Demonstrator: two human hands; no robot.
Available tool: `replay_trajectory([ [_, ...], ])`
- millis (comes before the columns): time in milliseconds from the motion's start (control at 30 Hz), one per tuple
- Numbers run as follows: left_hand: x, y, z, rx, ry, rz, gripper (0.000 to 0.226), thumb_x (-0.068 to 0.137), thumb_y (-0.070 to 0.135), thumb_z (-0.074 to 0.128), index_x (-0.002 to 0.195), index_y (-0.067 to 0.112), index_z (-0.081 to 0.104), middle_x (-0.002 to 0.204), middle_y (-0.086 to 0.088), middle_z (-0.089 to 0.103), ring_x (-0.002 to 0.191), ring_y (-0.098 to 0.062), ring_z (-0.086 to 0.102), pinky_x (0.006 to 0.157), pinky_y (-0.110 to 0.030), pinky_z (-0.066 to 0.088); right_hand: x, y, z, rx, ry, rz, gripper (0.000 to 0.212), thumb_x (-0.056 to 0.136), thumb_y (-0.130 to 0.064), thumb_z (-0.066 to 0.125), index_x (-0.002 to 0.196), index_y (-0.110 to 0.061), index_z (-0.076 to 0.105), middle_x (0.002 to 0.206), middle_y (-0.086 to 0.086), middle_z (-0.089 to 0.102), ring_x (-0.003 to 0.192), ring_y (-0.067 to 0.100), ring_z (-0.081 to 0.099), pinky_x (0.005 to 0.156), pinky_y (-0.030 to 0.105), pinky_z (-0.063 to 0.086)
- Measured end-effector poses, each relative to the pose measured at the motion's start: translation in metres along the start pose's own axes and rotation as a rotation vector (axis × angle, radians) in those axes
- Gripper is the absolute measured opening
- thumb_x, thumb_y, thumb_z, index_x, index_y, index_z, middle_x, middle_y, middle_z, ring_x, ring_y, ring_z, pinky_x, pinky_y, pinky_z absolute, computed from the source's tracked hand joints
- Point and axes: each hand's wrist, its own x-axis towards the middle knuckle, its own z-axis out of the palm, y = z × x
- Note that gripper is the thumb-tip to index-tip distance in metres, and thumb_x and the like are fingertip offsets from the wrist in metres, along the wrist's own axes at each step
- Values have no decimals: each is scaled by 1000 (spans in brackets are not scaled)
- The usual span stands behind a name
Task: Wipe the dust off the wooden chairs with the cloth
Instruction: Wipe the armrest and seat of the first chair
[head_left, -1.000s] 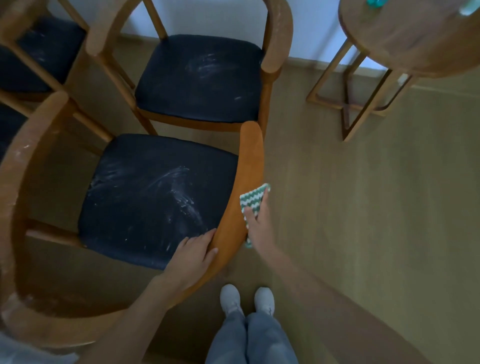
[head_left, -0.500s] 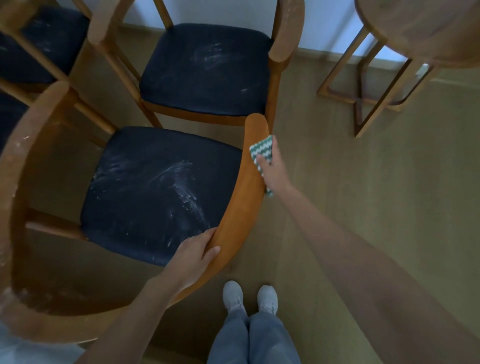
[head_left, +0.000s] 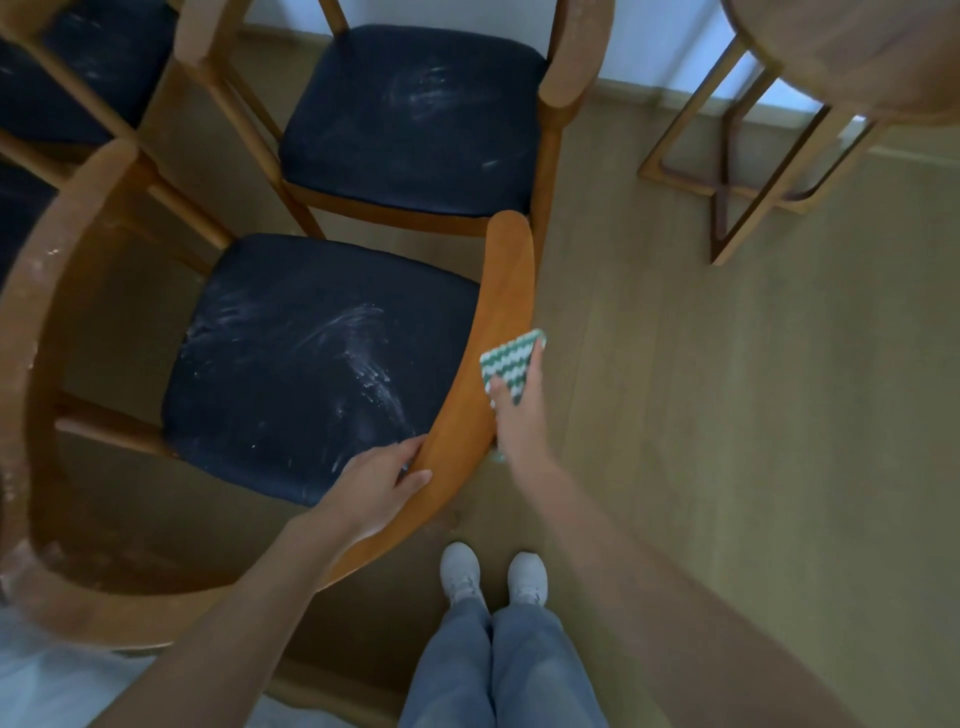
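Observation:
The nearest wooden chair has a curved backrest and armrest (head_left: 493, 312) and a dark seat (head_left: 311, 364) streaked with white dust. My left hand (head_left: 379, 483) grips the near part of the curved rail, fingers wrapped over its inner edge. My right hand (head_left: 519, 415) holds a green-and-white zigzag cloth (head_left: 511, 358) and presses it against the outer side of the right armrest, about halfway along. The left part of the rail (head_left: 31, 322) looks pale with dust.
A second chair (head_left: 415, 119) with a dusty dark seat stands just behind, and another chair (head_left: 78, 78) sits at the far left. A round wooden table (head_left: 841, 57) on crossed legs stands at the back right. My feet (head_left: 493, 577) are beside the chair on the wood floor.
My right hand slid the cloth forward to the armrest's tip, then back toward me to about halfway. My left hand kept its grip on the rail.

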Motion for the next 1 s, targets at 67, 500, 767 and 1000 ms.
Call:
replay_trajectory([
  [67, 0, 1, -3, 10, -12, -12, 50, 99, 36, 41, 147, 25, 28, 134, 4, 53, 118, -14, 52, 102, -34, 40, -42, 21, 14, -1, 1, 11, 70, 99, -18, 45, 146, -38, -3, 151, -1, 31, 123, 7, 42, 98, 25, 38],
  [500, -16, -8, 2, 29, -22, -57, 56, 97, 38, 44, 148, 29, 22, 137, 3, 49, 121, -16, 48, 104, -40, 39, 0, -20, -15, -36, -36, 137, 73, 95, -18, 54, 150, -32, 10, 138, 2, 47, 99, 14, 54, 77, 27, 46],
  [767, -19, -30, -12, 1, -87, 110, 46, 98, 29, 46, 143, 33, 34, 129, 9, 51, 113, -8, 50, 95, -28, 44, -35, 10, 26, -65, 166, 95, 66, 99, -19, 45, 151, -30, 5, 144, 3, 43, 125, 21, 46, 107, 43, 37],
  [1000, -26, -72, -25, 52, -239, 271, 48, 95, 28, 52, 140, 34, 39, 137, 10, 47, 125, -9, 44, 106, -34, 38, -143, 47, 101, 44, 307, 208, 70, 99, -17, 44, 150, -28, -3, 135, -6, 36, 118, 9, 39, 102, 29, 32],
])
